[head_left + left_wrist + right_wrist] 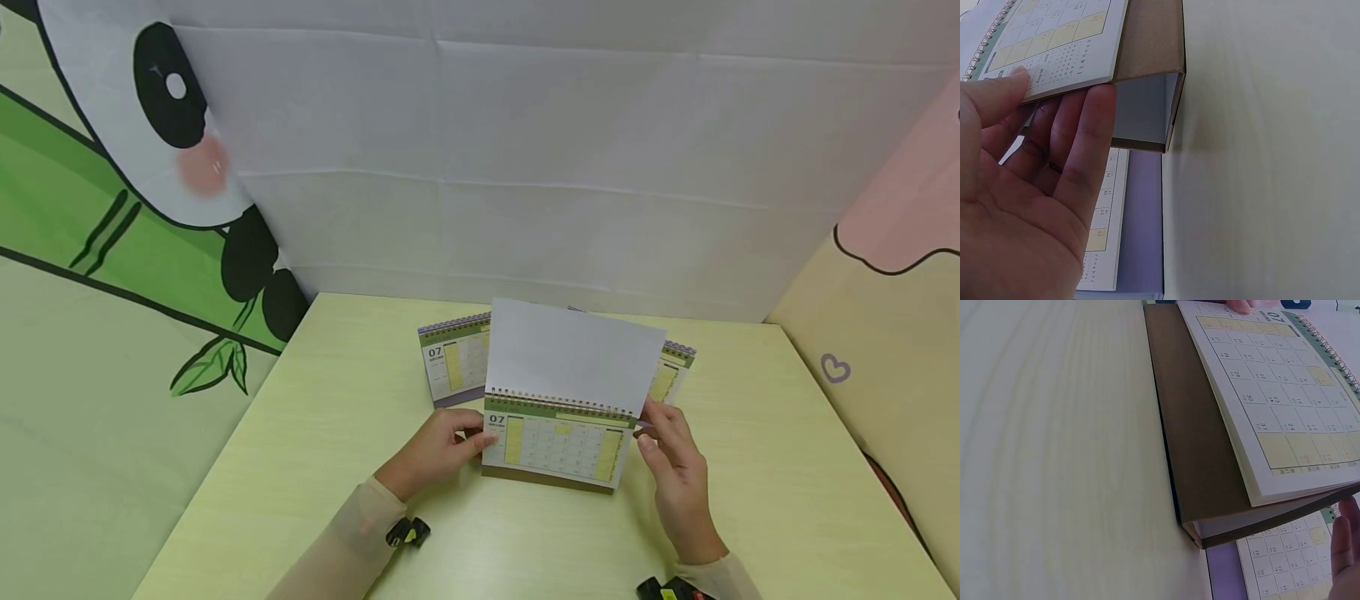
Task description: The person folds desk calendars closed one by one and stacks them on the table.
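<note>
A desk calendar (573, 446) with a brown card stand faces me near the table's middle, its "07" month page showing. Above its spiral binding (558, 402) a blank white sheet (573, 350) stands up. My left hand (438, 450) grips the calendar's left edge; in the left wrist view the thumb (1013, 87) lies on the page and the fingers reach underneath. Beside the right edge is my right hand (678, 475), fingers extended and thumb apart from them. The right wrist view shows its fingertips (1347, 515) close under the stand's edge.
Behind stand more desk calendars: one with a purple base (457, 358) at left, another (671, 371) at right, both partly hidden. A pale table (337, 375) meets a white cloth wall (525, 167) at the back, with printed panels at both sides.
</note>
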### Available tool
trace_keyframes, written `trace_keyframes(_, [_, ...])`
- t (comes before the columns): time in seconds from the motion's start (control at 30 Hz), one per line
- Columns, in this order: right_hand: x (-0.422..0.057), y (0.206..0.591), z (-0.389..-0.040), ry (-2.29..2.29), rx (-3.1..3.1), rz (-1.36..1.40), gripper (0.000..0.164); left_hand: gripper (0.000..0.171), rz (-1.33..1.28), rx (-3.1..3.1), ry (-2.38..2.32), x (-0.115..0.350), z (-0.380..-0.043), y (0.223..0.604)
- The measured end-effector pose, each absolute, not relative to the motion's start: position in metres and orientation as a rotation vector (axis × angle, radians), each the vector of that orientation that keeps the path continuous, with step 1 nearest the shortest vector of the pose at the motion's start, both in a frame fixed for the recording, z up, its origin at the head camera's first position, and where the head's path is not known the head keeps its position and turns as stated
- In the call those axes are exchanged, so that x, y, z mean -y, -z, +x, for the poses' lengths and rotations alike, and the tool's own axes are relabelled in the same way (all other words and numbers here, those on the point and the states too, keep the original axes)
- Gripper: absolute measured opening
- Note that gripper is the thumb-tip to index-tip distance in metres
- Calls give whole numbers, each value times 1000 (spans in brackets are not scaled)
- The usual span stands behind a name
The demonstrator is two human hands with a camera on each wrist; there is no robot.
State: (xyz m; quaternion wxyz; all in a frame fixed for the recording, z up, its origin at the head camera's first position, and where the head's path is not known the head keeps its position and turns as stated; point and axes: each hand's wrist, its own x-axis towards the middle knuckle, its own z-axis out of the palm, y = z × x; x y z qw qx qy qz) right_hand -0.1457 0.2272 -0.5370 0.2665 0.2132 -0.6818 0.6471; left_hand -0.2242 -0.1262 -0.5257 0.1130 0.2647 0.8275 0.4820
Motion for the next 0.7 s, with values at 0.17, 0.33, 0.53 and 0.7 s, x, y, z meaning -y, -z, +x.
trace_keyframes(0.17, [-227, 537, -146, -1766, 1828, 592, 58, 17, 785, -2437, -1410, 126, -224, 526])
trace_keyframes(0.33, [-227, 537, -145, -1774, 1827, 580, 57, 17, 793, -2439, -1408, 126, -224, 526])
trace_keyframes(0.53, [-228, 538, -146, -1775, 1813, 602, 57, 18, 784, -2434, -1412, 126, -224, 526])
trace_keyframes(0.7, [-228, 538, -145, -1781, 1813, 599, 57, 18, 783, -2430, -1416, 126, -224, 525])
